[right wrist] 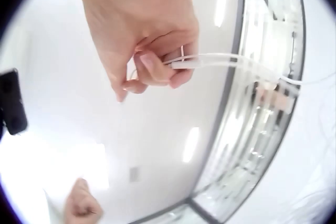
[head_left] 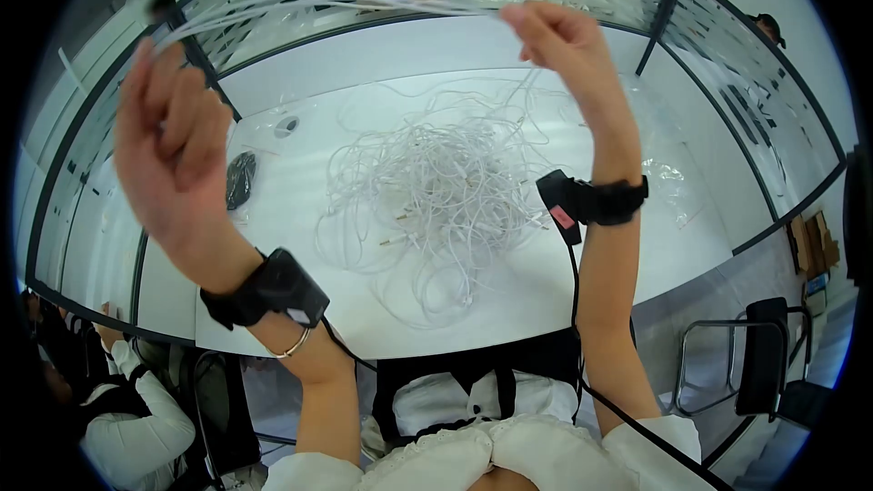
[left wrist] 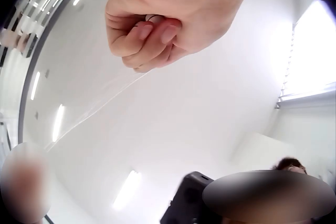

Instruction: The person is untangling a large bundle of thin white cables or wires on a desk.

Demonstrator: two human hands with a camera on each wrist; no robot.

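Both hands are raised above the table, with several white cable strands (head_left: 364, 2) stretched between them. The left hand (head_left: 173, 136) grips one end, its fingers curled in the left wrist view, where the same hand (left wrist: 163, 24) shows a thin strand below it. The right hand (head_left: 564, 36) pinches the other end; in the right wrist view a white connector piece (right wrist: 184, 65) lies by the curled fingers of this hand (right wrist: 147, 35). Beneath them a large tangled pile of white cables (head_left: 446, 182) with small metal tips lies on the white table (head_left: 300, 309).
A dark bundle in clear plastic (head_left: 240, 180) lies at the table's left, near a round cable hole (head_left: 286, 126). Clear plastic (head_left: 668, 184) lies at the right. Glass partitions surround the table. A black chair (head_left: 762, 359) stands at right; a seated person (head_left: 136, 418) is at lower left.
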